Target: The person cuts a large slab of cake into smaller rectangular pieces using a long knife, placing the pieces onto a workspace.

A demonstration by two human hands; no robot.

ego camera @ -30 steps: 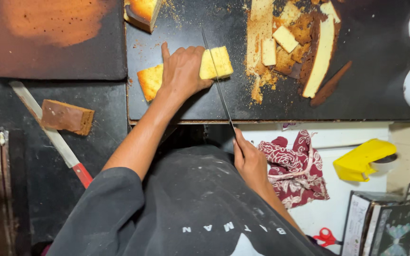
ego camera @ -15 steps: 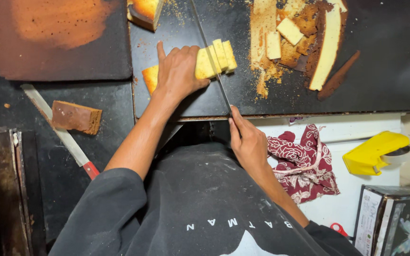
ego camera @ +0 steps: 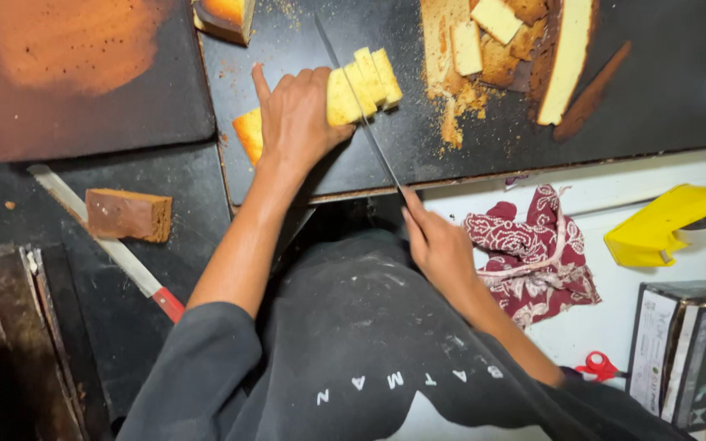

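Observation:
A yellow cake block (ego camera: 248,135) lies on a black board (ego camera: 484,151), with several cut slices (ego camera: 365,82) fanned at its right end. My left hand (ego camera: 296,114) presses down on top of the cake. My right hand (ego camera: 439,245) grips the handle of a long thin knife (ego camera: 353,98), whose blade runs up across the board through the cake between the block and the slices.
Cake trimmings and crumbs (ego camera: 500,57) lie at the board's far right. A brown cake piece (ego camera: 128,215) rests by a second, red-handled knife (ego camera: 108,241) on the left. A patterned red cloth (ego camera: 533,253), yellow tape dispenser (ego camera: 663,224), red scissors (ego camera: 598,367) and a box (ego camera: 688,351) sit right.
More slices have been cut and fanned out at the cake's right end. My right hand with the knife has shifted slightly; my left hand stays pressed on the cake.

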